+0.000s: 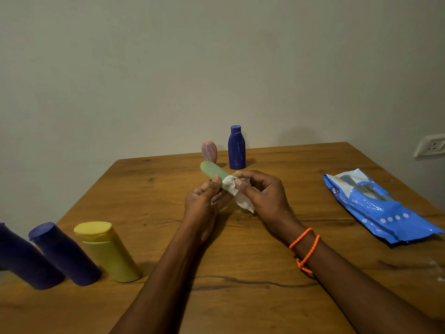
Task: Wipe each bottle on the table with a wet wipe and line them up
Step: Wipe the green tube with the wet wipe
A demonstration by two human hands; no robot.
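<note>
One green bottle point(213, 171), tilted, raised over the table point(277, 273) centre. Left hand point(201, 201): fingers curled round its lower end, thumb pressed along the side. Right hand point(261, 192): pinching a white wet wipe point(237, 195) around the same bottle. Beyond the green bottle: pink bottle point(209, 151) and blue bottle point(236, 147), upright, near each other. Left of it, near edge: yellow bottle point(107, 251) beside two dark blue bottles point(65, 254), in a row. Right of it: blue wipes pack point(378, 208), lying flat.

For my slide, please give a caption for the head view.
Left hand holds pale green plastic bottle; right hand rubs it with white wet wipe.
</note>
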